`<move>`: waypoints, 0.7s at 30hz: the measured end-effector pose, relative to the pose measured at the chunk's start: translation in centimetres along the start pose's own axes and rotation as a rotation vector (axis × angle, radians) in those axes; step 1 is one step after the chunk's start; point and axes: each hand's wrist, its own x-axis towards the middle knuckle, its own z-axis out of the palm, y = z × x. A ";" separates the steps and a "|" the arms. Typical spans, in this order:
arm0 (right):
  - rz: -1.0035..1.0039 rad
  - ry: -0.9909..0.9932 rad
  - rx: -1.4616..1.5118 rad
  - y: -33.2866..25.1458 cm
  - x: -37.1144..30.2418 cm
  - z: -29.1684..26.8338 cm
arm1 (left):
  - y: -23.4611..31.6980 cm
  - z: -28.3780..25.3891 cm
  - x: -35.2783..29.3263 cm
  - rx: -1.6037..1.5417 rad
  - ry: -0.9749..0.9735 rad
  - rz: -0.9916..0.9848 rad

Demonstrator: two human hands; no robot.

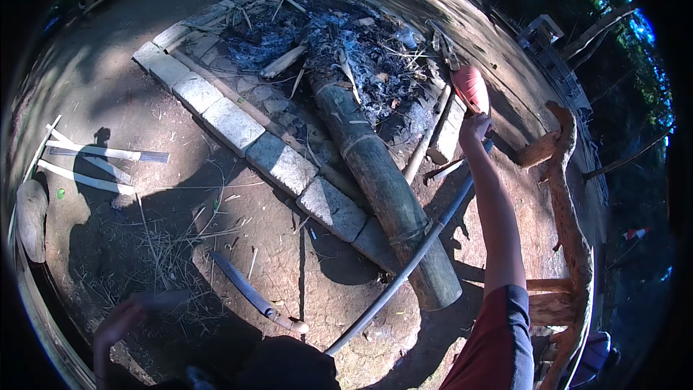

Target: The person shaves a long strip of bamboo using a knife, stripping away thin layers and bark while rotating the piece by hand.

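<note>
My right arm reaches out to the fire pit's right edge. My right hand (476, 127) is closed at the near end of a rounded reddish-orange object (472, 88), whose exact kind I cannot make out. At lower left, in shadow, my left hand (119, 323) is closed on a flat greyish piece (164, 300), blurred and dim. Between my hands a machete (245, 285) with a wooden handle lies on the ground. A long grey pole (390, 289) slants across the near end of a thick bamboo log (379, 180), its far end close below my right hand.
Stone blocks (231, 124) edge the fire pit, which holds grey ash (346, 58) and charred sticks. Split bamboo strips (94, 152) and dry shavings (170, 245) lie at left. A rough wooden bench frame (570, 217) stands at right. A cut log (32, 220) lies far left.
</note>
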 end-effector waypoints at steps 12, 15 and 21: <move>0.084 -0.205 0.317 3.3 1.0 -1.1 | -1.5 -1.7 1.5 0.023 -0.013 -0.069; 0.137 -0.207 0.484 3.8 -0.5 -2.8 | -0.7 -1.1 1.4 0.021 -0.040 -0.087; -0.059 0.035 0.519 6.2 0.6 -0.2 | 0.0 0.0 1.8 0.066 -0.082 -0.126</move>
